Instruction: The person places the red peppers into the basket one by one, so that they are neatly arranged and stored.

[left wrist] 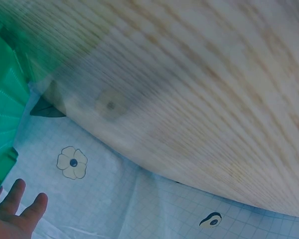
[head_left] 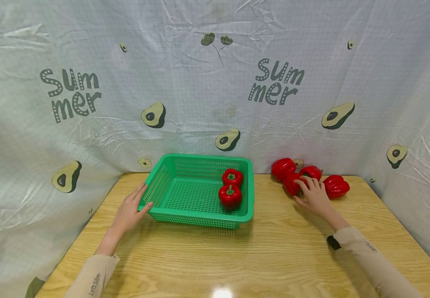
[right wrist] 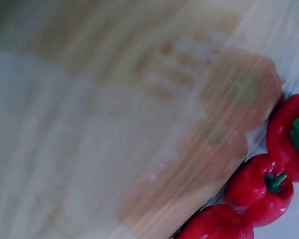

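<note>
A green plastic basket (head_left: 196,212) sits on the table, with two red bell peppers (head_left: 230,197) in its right part. My left hand (head_left: 129,211) is at the basket's front left corner, fingers extended along the left side and thumb by the front rim. In the left wrist view, only some fingertips (left wrist: 27,209) show, below the basket's wall (left wrist: 5,99). My right hand (head_left: 313,198) reaches over a group of red bell peppers, its spread fingers at the front pepper (head_left: 291,184). The right wrist view shows peppers (right wrist: 259,189) but not the hand itself.
More red bell peppers lie around the right hand: one (head_left: 283,167) behind left, one (head_left: 310,171) behind and one (head_left: 336,186) to the right. A patterned white cloth (head_left: 192,82) hangs behind the wooden table (head_left: 207,256) and along its sides.
</note>
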Tool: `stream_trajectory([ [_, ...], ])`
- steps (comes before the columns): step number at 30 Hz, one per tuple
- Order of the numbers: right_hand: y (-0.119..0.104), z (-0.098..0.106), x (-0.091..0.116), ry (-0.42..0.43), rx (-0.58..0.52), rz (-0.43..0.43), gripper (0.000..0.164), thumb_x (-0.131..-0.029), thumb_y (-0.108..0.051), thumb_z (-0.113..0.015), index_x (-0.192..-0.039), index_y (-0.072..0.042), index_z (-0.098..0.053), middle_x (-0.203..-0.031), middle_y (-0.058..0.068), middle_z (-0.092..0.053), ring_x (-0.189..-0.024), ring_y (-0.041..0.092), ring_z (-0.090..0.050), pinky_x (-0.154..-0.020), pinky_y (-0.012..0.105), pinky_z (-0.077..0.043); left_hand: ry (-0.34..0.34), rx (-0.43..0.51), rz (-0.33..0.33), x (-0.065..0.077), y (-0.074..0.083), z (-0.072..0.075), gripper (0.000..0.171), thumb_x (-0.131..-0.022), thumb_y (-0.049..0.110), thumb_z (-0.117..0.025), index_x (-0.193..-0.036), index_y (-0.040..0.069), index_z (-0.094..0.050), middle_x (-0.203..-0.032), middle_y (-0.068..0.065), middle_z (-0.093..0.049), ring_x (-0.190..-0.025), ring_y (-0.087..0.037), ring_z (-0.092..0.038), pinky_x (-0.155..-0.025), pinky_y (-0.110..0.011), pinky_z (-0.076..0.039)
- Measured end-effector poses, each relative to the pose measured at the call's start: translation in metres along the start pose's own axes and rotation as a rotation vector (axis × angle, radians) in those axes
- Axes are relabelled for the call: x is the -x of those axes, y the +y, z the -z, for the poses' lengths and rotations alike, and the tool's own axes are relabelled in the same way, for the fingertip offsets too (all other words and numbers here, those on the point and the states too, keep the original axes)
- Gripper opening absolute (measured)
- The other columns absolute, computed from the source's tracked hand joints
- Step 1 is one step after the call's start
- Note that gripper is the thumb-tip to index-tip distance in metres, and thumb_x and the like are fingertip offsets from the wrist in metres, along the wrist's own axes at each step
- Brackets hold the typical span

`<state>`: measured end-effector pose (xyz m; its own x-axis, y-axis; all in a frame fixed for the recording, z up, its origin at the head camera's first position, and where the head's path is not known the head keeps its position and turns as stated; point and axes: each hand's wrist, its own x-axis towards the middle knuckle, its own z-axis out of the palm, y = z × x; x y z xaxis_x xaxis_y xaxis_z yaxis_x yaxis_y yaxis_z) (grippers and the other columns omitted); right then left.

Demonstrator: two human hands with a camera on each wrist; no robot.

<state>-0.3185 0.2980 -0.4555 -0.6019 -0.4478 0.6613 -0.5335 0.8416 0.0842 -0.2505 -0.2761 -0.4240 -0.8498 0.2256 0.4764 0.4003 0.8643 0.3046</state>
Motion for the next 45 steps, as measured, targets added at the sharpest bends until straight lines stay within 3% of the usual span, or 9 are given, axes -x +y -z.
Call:
stream_trajectory([
  [13,0.009,0.0,-0.006,-0.1,0.048,-0.015,0.068,-0.06,-0.034,-0.079,-0.115,-0.004,-0.052,-0.117,0.02,-0.046,-0.102,0.039,-0.043,-0.073,0.06,-0.035,-0.006,0.002,-0.003,-0.001,-0.001,0.0,0.06,-0.088,0.028,-0.054,-0.134,-0.006,-0.035,-0.139,-0.025,-0.033,-0.12,-0.044,-0.038,-0.095,-0.056,-0.034],
  [28,0.015,-0.007,-0.014,-0.244,0.084,-0.044,0.076,-0.062,-0.042,-0.077,-0.122,-0.006,-0.046,-0.119,0.018,-0.045,-0.105,0.038,-0.039,-0.074,0.054,-0.034,-0.005,0.015,0.005,0.0,-0.001,0.0,0.06,-0.088,0.028,-0.054,-0.134,-0.005,-0.035,-0.139,-0.025,-0.033,-0.121,-0.044,-0.037,-0.096,-0.056,-0.033],
  [45,0.017,-0.01,-0.02,-0.348,0.132,-0.055,0.084,-0.063,-0.046,-0.075,-0.126,-0.004,-0.039,-0.121,0.021,-0.045,-0.103,0.041,-0.041,-0.078,0.056,-0.033,-0.001,0.021,0.006,0.001,-0.001,-0.001,0.06,-0.088,0.029,-0.053,-0.134,-0.005,-0.035,-0.139,-0.025,-0.033,-0.121,-0.045,-0.037,-0.095,-0.057,-0.033],
])
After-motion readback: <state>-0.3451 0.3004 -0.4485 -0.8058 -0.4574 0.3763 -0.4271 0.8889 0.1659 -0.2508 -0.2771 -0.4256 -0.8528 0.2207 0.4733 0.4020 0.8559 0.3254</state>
